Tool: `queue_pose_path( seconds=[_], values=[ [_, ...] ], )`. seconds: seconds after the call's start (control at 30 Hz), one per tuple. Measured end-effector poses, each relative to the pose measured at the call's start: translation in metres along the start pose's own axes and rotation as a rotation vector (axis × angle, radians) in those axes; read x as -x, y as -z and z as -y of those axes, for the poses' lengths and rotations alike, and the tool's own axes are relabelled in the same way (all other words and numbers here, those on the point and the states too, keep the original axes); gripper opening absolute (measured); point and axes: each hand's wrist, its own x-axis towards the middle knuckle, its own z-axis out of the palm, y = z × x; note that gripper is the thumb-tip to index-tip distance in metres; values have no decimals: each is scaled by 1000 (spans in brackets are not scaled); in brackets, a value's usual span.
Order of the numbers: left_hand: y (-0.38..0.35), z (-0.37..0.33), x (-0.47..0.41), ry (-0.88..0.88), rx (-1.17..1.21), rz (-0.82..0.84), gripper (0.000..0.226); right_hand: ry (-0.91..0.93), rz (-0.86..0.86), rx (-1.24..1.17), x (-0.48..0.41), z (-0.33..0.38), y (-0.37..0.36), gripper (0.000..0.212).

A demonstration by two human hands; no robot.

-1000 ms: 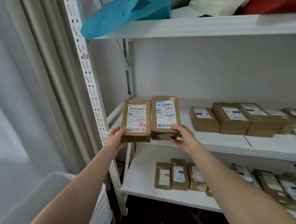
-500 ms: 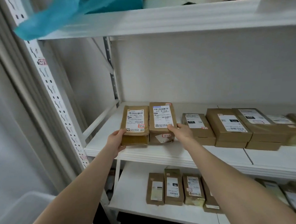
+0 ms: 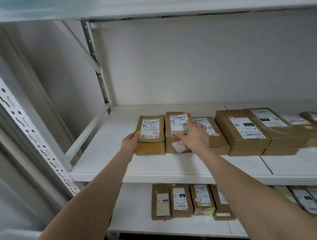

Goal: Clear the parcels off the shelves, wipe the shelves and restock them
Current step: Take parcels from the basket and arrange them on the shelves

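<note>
Lower shelf [image 3: 133, 208]: a row of small parcels [image 3: 181, 199] stands near its front edge, directly below the working area. Anything dropped from above would probably land on them or on the floor.

Middle shelf [image 3: 117, 154], left half: two parcels lie side by side, well back from the front edge. The left hand [image 3: 130, 143] grips the near left corner of the left parcel [image 3: 151, 132], thumb on top, fingers curled under its side. The right hand [image 3: 194, 137] lies flat on the label of the second parcel [image 3: 177, 124], fingers straight and apart, clamping nothing.

Risks noted:
- A flat palm gives only friction. If the second parcel is pushed or dragged this way, it may skew or slide out from under the hand.
- The left parcel's near end looks soft and padded. A corner hold could let it sag or twist.
- The second parcel touches the third parcel [image 3: 216, 139]. Further sideways pressure could shunt it into the larger boxes [image 3: 241, 131] at the right.
</note>
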Motion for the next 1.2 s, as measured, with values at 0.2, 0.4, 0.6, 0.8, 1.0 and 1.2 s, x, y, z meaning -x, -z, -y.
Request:
queue_pose_path(
  seconds=[0.2, 0.4, 0.6, 0.8, 1.0, 1.2],
  values=[
    [-8, -6, -6, -7, -31, 57, 39, 269, 94, 300, 2, 14, -4, 68],
    [-5, -6, -2, -28, -69, 13, 49, 272, 58, 321, 4, 16, -7, 59],
    [29, -7, 24, -322, -774, -193, 58, 353, 18, 320, 18, 34, -11, 60],
    [66, 9, 65, -425, -1433, -272, 70, 509, 75, 286, 50, 73, -27, 64],
    [112, 39, 117, -327, -1550, -316, 72, 688, 169, 237, 104, 115, -61, 63],
    [167, 74, 165, -187, -1528, -380, 68, 829, 250, 202, 154, 157, -97, 61]
  ],
)
